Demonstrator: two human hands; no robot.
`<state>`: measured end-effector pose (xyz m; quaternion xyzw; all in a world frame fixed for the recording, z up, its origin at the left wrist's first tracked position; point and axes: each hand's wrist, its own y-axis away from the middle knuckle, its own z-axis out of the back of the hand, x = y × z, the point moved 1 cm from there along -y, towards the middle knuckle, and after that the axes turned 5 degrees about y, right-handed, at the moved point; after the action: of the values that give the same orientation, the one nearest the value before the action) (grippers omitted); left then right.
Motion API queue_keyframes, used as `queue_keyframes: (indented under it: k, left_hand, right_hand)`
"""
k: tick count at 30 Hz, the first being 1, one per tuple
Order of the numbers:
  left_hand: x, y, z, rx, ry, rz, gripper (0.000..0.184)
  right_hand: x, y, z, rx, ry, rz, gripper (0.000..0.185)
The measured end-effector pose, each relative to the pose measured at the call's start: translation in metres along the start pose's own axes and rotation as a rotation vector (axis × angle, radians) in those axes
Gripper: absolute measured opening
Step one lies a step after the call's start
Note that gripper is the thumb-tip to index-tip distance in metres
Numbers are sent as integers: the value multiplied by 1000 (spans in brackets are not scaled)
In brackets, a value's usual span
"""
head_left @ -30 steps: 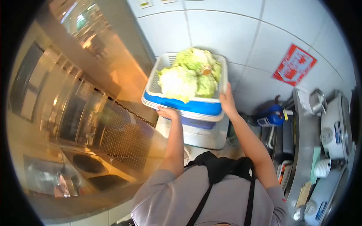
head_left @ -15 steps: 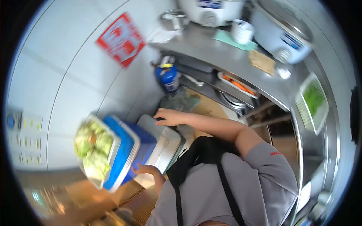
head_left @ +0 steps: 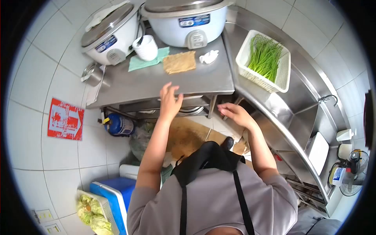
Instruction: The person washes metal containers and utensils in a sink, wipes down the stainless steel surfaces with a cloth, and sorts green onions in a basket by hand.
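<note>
My left hand (head_left: pixel 170 102) is raised at the front edge of the steel table (head_left: pixel 125 87). Its fingers are spread and hold nothing. My right hand (head_left: pixel 236 113) hovers near the table's right front corner, fingers loosely extended with nothing visible in them. On the tabletop lie a folded brown cloth (head_left: pixel 179 62), a green cloth (head_left: pixel 137 64) and a crumpled white tissue (head_left: pixel 208 57). A white ribbed cup (head_left: pixel 145 48) stands on the green cloth. To the right, a white plastic basket (head_left: pixel 243 69) holds green chives (head_left: pixel 266 58).
Two large rice cookers (head_left: pixel 164 17) stand at the back of the table. A steel sink (head_left: pixel 299 121) lies to the right. A blue gas canister (head_left: pixel 119 126) is below left. A blue cooler box (head_left: pixel 123 188) and a basket of cabbage (head_left: pixel 94 215) sit at lower left.
My body has turned right from the cooler and the grey bin toward the steel table. My right hand has left the bin, my left hand the cooler side; both are now in front of the table.
</note>
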<state>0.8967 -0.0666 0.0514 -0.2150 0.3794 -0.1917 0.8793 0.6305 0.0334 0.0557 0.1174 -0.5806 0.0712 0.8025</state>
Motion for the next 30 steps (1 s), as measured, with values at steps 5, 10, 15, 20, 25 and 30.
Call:
queue_keyframes:
  k: [5, 10, 15, 20, 25, 30]
  left_hand:
    - [89, -131, -137, 167, -357, 308, 44]
    - [92, -135, -185, 119, -567, 436, 57]
    - [16, -67, -175, 196, -548, 285, 55]
    - [-5, -46, -165, 250, -536, 201, 55]
    - [57, -73, -146, 208, -501, 224, 55]
    - [111, -104, -122, 230, -572, 316, 58]
  right_hand:
    - [-14, 62, 100, -157, 279, -78, 34]
    - [-22, 49, 154, -140, 220, -30, 32]
    - [0, -79, 129, -152, 558, 358, 25]
    - [-40, -225, 81, -294, 1092, 412, 27]
    - [-89, -307, 80, -310, 1006, -45, 32]
    - [-26, -279, 90, -400, 966, 229, 31]
